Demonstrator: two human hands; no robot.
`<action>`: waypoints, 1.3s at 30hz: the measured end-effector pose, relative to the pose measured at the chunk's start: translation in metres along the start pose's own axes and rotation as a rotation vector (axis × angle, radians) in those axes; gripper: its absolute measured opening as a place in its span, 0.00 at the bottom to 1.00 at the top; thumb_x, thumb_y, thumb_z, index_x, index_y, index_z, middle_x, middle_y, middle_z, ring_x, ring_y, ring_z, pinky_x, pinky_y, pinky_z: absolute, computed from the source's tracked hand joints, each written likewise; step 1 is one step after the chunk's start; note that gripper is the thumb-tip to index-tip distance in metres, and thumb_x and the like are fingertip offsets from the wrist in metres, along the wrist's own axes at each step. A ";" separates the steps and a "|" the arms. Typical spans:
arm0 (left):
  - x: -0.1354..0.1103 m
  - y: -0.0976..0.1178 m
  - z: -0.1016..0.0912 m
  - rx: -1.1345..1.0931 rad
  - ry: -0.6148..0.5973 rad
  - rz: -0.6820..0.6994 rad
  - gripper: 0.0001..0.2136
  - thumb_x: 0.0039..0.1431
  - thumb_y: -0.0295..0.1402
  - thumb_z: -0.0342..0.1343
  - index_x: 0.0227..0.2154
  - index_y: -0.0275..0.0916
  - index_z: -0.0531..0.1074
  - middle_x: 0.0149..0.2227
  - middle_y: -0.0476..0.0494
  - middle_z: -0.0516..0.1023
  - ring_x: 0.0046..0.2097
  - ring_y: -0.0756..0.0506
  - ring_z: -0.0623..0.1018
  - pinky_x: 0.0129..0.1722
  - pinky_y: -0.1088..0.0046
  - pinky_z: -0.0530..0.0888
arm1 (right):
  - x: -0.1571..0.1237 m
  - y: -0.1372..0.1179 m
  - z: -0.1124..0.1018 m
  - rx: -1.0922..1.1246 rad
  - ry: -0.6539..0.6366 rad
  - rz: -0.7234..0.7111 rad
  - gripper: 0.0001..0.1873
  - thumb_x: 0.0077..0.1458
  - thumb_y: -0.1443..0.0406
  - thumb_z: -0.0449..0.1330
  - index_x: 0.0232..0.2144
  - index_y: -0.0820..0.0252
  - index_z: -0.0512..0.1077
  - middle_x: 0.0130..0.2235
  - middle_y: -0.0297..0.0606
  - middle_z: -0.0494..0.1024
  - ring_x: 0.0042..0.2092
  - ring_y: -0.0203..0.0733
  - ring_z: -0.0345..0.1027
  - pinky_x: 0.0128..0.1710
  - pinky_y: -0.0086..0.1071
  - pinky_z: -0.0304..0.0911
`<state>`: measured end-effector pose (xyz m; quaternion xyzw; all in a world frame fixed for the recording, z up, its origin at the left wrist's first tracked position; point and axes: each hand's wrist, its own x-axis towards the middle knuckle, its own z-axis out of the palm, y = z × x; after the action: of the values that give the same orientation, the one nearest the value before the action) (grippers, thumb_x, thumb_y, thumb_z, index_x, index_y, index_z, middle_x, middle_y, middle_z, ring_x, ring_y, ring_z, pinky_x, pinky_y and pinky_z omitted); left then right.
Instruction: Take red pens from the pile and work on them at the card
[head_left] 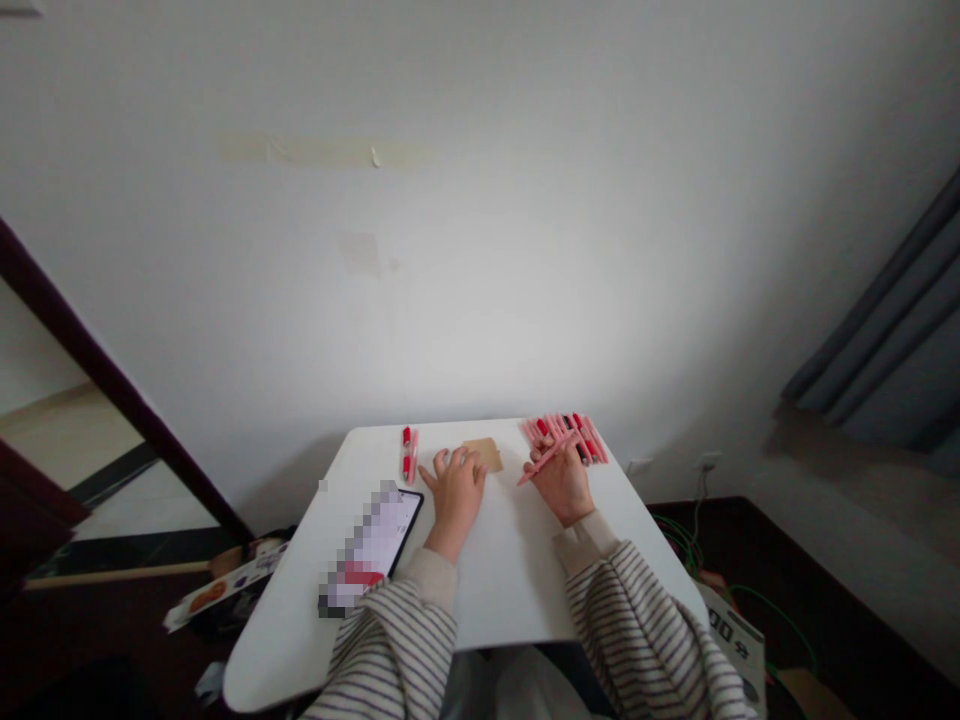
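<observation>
My right hand [564,482] is closed on a pink pen [546,460], which it holds slantwise above the table. Just behind that hand lies a row of several pink, red and black pens [596,440], partly hidden by it. My left hand [456,490] rests with its fingers apart at the near left edge of a small tan card [487,453], and its fingertips cover part of the card. To the left of this hand, two pens in red and pink [410,455] lie side by side.
A phone [375,540] with a lit screen lies on the white table [517,590], left of my forearm. The wall [525,250] stands right behind the table. On the floor are green cables [679,535] at right and a printed sheet [225,588] at left.
</observation>
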<state>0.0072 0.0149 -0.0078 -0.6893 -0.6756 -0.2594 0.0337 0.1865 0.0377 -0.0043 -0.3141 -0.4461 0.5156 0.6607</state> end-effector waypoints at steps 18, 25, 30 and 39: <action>0.003 0.011 -0.023 -0.195 0.080 0.055 0.14 0.61 0.39 0.50 0.47 0.55 0.74 0.55 0.49 0.72 0.57 0.40 0.63 0.60 0.54 0.55 | -0.015 0.004 0.006 -0.865 -0.257 -0.398 0.13 0.60 0.57 0.56 0.42 0.51 0.78 0.36 0.38 0.77 0.38 0.42 0.71 0.38 0.34 0.65; 0.005 0.005 -0.022 -0.194 0.101 -0.009 0.11 0.61 0.38 0.51 0.40 0.51 0.78 0.54 0.47 0.73 0.57 0.40 0.63 0.60 0.51 0.56 | -0.015 0.004 0.002 -0.967 -0.277 -0.378 0.13 0.60 0.60 0.57 0.45 0.53 0.76 0.37 0.38 0.76 0.35 0.39 0.70 0.37 0.32 0.65; 0.007 -0.001 -0.017 -0.193 0.153 -0.046 0.10 0.60 0.36 0.53 0.40 0.50 0.78 0.51 0.46 0.74 0.55 0.40 0.66 0.59 0.50 0.58 | -0.017 0.000 -0.009 -1.112 -0.250 -0.413 0.14 0.59 0.67 0.55 0.44 0.55 0.76 0.36 0.38 0.75 0.36 0.39 0.69 0.37 0.31 0.65; 0.018 0.005 -0.005 -0.247 0.173 -0.098 0.12 0.60 0.38 0.53 0.45 0.52 0.76 0.50 0.44 0.74 0.53 0.40 0.68 0.56 0.52 0.62 | -0.013 -0.002 -0.013 -1.270 -0.206 -0.633 0.13 0.61 0.65 0.55 0.44 0.54 0.78 0.33 0.40 0.75 0.42 0.45 0.65 0.44 0.38 0.63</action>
<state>0.0094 0.0287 0.0055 -0.6295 -0.6660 -0.4003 -0.0058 0.1986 0.0254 -0.0112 -0.4431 -0.7898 -0.0330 0.4229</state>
